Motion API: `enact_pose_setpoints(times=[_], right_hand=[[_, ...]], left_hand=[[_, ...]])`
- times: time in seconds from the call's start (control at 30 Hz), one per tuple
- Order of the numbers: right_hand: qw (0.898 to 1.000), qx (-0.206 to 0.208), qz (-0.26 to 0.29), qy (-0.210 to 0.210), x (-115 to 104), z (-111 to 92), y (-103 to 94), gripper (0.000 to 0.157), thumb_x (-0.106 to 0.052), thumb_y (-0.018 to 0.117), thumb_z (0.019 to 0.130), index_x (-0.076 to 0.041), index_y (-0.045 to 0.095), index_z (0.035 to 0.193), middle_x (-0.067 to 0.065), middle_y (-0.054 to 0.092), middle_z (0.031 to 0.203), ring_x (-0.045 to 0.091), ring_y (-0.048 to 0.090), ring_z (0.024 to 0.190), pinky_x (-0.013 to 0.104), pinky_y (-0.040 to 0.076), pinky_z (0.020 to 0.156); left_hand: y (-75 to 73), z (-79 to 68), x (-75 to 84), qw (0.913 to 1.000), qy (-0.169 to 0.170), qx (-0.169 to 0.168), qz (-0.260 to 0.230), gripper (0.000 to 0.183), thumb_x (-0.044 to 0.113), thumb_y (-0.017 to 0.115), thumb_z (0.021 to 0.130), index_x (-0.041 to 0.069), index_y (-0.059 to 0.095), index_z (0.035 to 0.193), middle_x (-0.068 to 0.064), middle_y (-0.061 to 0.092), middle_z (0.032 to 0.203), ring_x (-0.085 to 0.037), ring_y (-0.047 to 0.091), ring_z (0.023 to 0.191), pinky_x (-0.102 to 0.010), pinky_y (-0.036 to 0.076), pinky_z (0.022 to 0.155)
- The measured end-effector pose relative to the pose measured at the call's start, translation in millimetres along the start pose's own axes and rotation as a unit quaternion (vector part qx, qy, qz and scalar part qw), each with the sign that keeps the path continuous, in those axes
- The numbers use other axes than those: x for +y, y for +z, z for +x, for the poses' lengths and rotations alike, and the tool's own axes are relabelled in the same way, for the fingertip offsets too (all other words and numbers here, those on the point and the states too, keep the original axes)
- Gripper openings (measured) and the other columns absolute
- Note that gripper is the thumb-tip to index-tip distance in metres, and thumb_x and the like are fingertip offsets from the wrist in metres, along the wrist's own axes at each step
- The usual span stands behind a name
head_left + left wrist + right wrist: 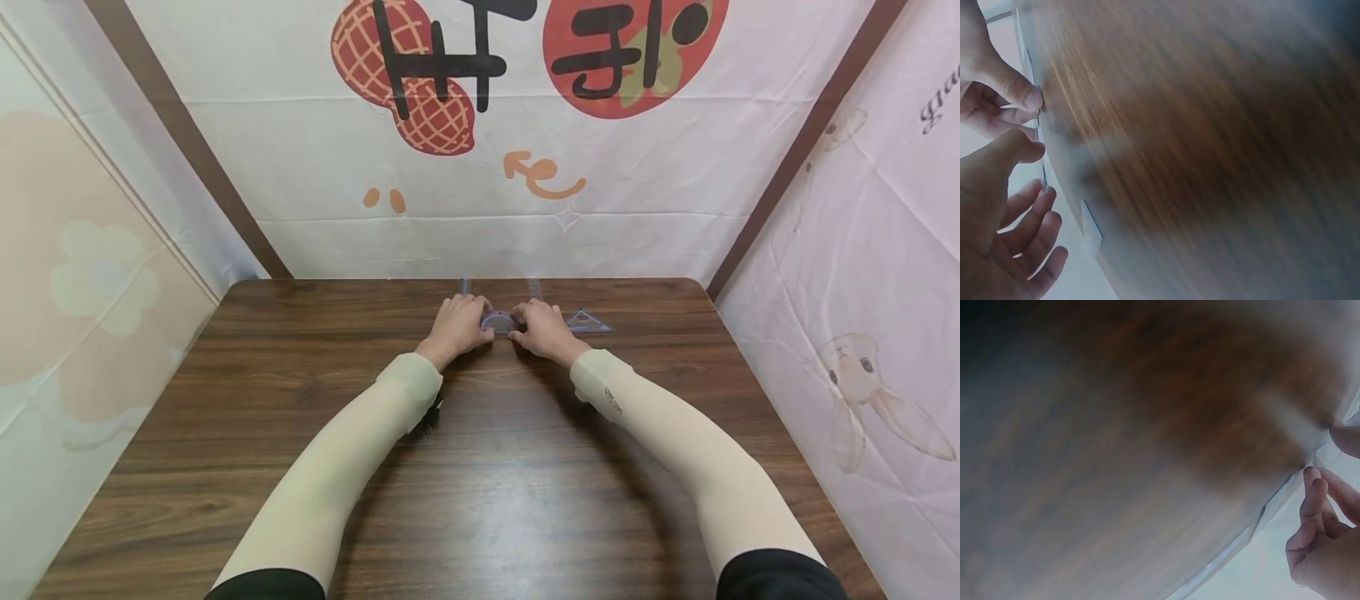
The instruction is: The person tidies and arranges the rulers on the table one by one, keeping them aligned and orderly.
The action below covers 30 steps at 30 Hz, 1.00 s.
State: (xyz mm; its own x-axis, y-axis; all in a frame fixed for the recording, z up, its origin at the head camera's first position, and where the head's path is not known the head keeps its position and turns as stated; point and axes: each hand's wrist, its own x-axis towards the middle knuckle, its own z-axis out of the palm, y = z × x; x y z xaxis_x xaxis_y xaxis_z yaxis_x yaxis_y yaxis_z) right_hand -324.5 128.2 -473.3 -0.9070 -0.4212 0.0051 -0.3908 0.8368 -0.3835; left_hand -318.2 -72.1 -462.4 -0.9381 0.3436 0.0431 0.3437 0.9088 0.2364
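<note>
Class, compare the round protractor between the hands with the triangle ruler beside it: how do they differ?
The protractor is rounded and purple-tinted; the triangle ruler is straight-edged with a triangular hole. The left hand and the right hand both touch the protractor, while the triangle ruler lies untouched to the right. Both are see-through plastic, flat on the table.

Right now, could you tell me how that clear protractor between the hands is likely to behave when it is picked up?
The protractor looks like thin clear plastic, so probably light and fairly stiff. It lies flat on the smooth wooden table, so it may slide rather than lift easily. The left hand and right hand work at its edges, which suits that.
</note>
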Motion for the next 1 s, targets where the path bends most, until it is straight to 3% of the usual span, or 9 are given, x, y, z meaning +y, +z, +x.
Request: enact_pose_setpoints(times=[0.73,1.0], right_hand=[[0.999,0.016,-0.006,-0.028,-4.8,-13.4,-8.9,0.047,-0.029,0.081,0.098,-0.005,0.071,0.136,0.011,0.07,0.125,0.029,0.065,0.112,0.048,0.043,0.101],[0.999,0.027,-0.001,-0.046,-8.8,-23.3,-11.4,0.045,-0.028,0.083,0.096,-0.005,0.072,0.133,0.009,0.071,0.119,0.028,0.065,0.108,0.046,0.043,0.097]], left_hand=[[-7.8,-17.8,-5.9,0.9992,0.035,0.011,-0.014,0.046,0.034,0.077,0.1,0.012,0.068,0.139,-0.007,0.069,0.124,-0.029,0.059,0.114,-0.045,0.045,0.101],[-10.6,-27.7,-8.3,0.9982,0.049,0.019,-0.03,0.045,0.033,0.08,0.098,0.012,0.07,0.137,-0.007,0.071,0.126,-0.027,0.06,0.111,-0.044,0.047,0.098]])
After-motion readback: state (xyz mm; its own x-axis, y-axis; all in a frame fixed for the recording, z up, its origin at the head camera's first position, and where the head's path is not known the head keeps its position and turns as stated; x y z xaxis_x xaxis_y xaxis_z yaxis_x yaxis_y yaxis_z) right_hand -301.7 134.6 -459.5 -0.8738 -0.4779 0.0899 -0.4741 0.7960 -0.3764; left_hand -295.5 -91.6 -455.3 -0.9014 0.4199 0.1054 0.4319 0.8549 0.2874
